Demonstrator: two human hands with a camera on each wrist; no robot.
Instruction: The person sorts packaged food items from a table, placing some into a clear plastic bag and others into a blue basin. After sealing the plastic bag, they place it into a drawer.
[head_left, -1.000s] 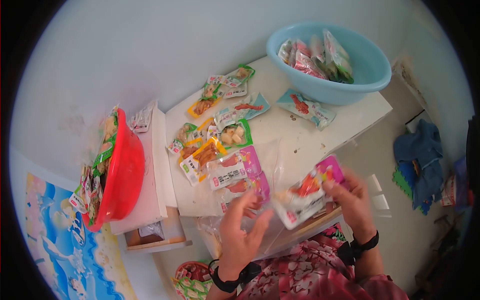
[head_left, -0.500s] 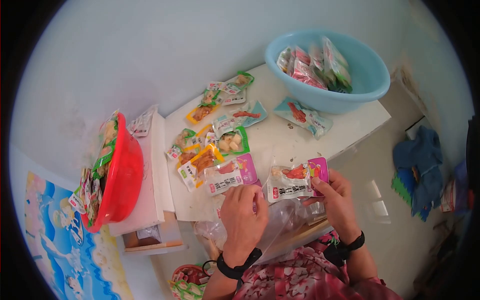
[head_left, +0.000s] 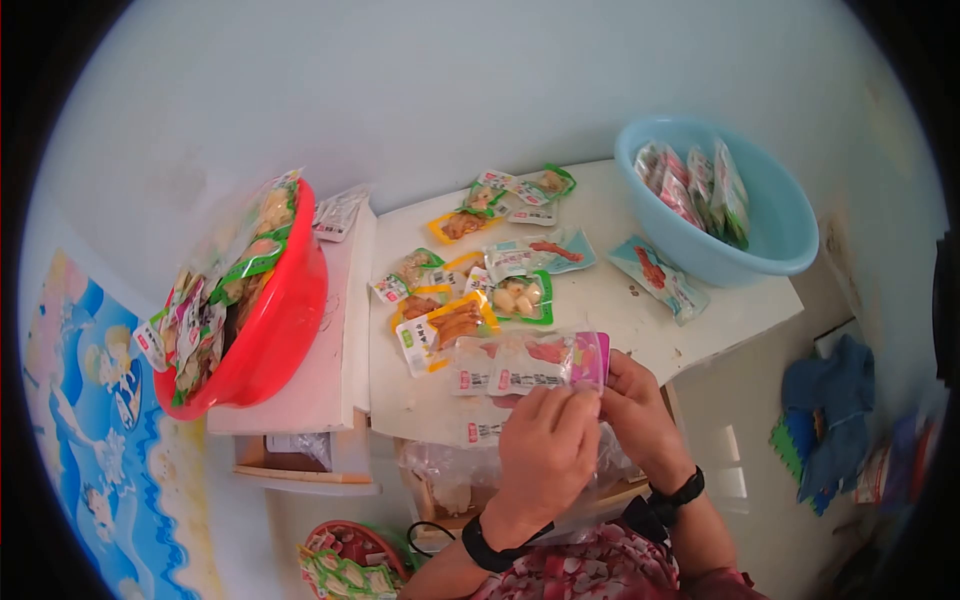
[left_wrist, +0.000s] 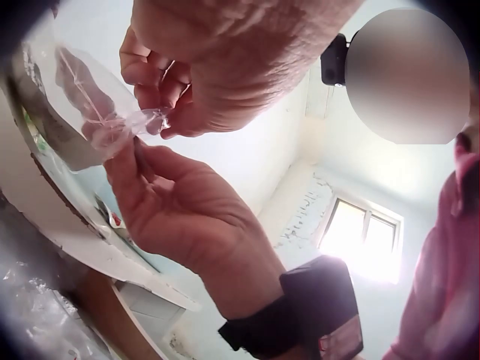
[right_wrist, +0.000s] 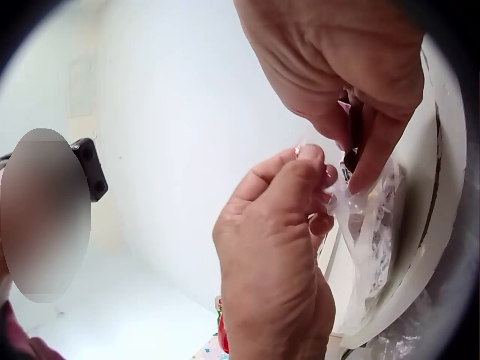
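Note:
My left hand (head_left: 550, 450) pinches the edge of a clear plastic bag (right_wrist: 346, 201) between thumb and fingertips. Close beside it, my right hand (head_left: 640, 410) grips the purple end of a snack packet (head_left: 540, 362), its fingers also right at the bag's film. In the head view this packet overlaps another pale snack packet (head_left: 472, 366), and a further one (head_left: 482, 429) shows below them. The left wrist view has the left hand (left_wrist: 232, 60) over the right hand (left_wrist: 195, 217), with crumpled film between their fingertips.
Yellow- and green-edged packets (head_left: 455, 325) lie on the white table (head_left: 720, 325). A blue basin (head_left: 690, 250) with packets stands at the back right; a filled red basin (head_left: 290, 320) is at left. Below are an open drawer (head_left: 300, 478) and another filled container (head_left: 350, 530).
My right hand has brought the packet left, over the other purple-ended packets. The left hand has moved right to meet it and now pinches the bag's edge. The head view has shifted.

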